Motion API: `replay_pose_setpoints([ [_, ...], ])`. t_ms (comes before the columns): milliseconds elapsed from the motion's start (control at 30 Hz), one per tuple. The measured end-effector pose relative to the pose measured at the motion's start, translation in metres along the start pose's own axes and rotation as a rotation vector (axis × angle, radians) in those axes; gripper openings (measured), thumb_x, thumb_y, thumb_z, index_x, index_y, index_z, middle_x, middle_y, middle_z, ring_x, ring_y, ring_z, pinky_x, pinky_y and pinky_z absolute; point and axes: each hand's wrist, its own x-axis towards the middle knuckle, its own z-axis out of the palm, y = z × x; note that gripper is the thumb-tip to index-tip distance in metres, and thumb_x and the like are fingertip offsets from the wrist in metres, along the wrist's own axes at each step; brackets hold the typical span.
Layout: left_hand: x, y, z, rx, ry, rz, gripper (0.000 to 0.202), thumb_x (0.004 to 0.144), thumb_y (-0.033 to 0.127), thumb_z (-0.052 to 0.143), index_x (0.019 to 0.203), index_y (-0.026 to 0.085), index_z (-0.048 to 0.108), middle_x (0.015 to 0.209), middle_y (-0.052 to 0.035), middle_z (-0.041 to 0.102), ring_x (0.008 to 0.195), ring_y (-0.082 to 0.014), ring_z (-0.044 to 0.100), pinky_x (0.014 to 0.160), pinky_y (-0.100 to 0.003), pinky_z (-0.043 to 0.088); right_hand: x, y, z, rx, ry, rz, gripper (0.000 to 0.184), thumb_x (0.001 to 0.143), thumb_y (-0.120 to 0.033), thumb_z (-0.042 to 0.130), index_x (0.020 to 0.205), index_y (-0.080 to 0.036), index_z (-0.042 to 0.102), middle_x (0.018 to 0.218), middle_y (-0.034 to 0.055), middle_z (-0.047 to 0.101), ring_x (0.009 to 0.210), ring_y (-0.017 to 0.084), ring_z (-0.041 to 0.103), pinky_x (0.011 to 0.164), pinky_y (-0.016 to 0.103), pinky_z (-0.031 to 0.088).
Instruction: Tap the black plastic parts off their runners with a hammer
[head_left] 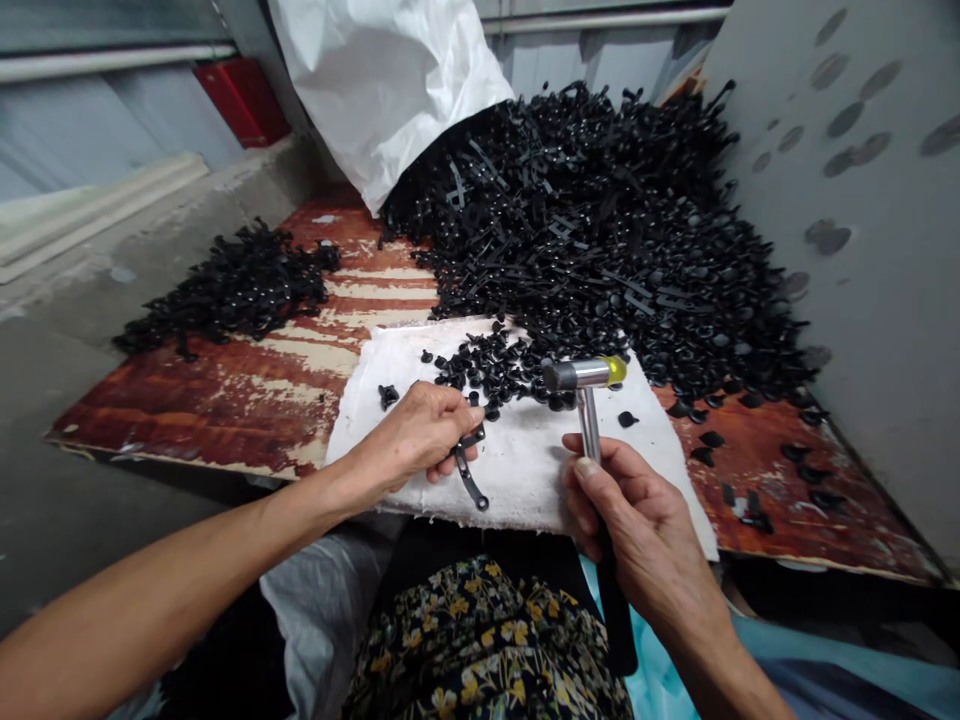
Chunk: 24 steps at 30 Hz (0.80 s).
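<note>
My left grip pinches a black strap over the white cloth, my right grip wraps round a hammer, and maybe the small left pile is done but the big far heap isn't.

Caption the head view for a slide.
Left hand holds a black strip over a white cloth, right hand grips a hammer, before a heap of black parts.

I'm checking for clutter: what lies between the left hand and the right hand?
In the head view, the black strip held by the left hand juts into the gap; beyond it, only white cloth shows before the right hand.
</note>
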Motion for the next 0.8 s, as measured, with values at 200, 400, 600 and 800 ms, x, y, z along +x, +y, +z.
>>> replay_pose_setpoints([
  [200, 0.002, -0.003, -0.002, 0.019, -0.011, 0.03, 0.029, 0.09, 0.016, 0.049, 0.061, 0.015, 0.049, 0.052, 0.0019, 0.058, 0.03, -0.0032, 0.041, 0.027, -0.014, 0.03, -0.001, -0.002, -0.001, -0.03, -0.028, -0.011, 0.04, 0.085, -0.049, 0.063, 0.111, -0.019, 0.059, 0.063, -0.0056, 0.051, 0.043, 0.006, 0.036, 0.035, 0.016, 0.029],
  [400, 0.003, -0.006, -0.004, -0.021, -0.041, 0.042, 0.027, 0.09, 0.021, 0.05, 0.064, 0.015, 0.051, 0.056, 0.0009, 0.06, 0.032, -0.0037, 0.043, 0.028, -0.015, 0.032, -0.002, -0.011, 0.001, -0.092, -0.064, -0.04, 0.046, 0.086, -0.047, 0.059, 0.122, -0.019, 0.059, 0.073, -0.0021, 0.056, 0.047, 0.007, 0.038, 0.037, 0.019, 0.031],
  [600, 0.001, -0.007, 0.0, -0.074, -0.012, 0.011, 0.028, 0.089, 0.019, 0.051, 0.062, 0.015, 0.05, 0.054, 0.0013, 0.059, 0.032, -0.0036, 0.042, 0.028, -0.015, 0.032, -0.002, -0.012, 0.0, -0.274, -0.071, -0.091, 0.045, 0.09, -0.042, 0.052, 0.128, -0.017, 0.056, 0.075, -0.0001, 0.058, 0.05, 0.01, 0.043, 0.04, 0.021, 0.035],
  [800, -0.003, -0.003, 0.005, -0.101, 0.004, -0.028, 0.026, 0.09, 0.019, 0.05, 0.064, 0.015, 0.051, 0.055, 0.0018, 0.058, 0.032, -0.0033, 0.042, 0.031, -0.015, 0.036, -0.003, -0.026, -0.003, -0.684, -0.083, -0.456, 0.045, 0.093, -0.023, 0.044, 0.137, -0.013, 0.051, 0.084, 0.0065, 0.066, 0.072, 0.017, 0.061, 0.066, 0.029, 0.053],
])
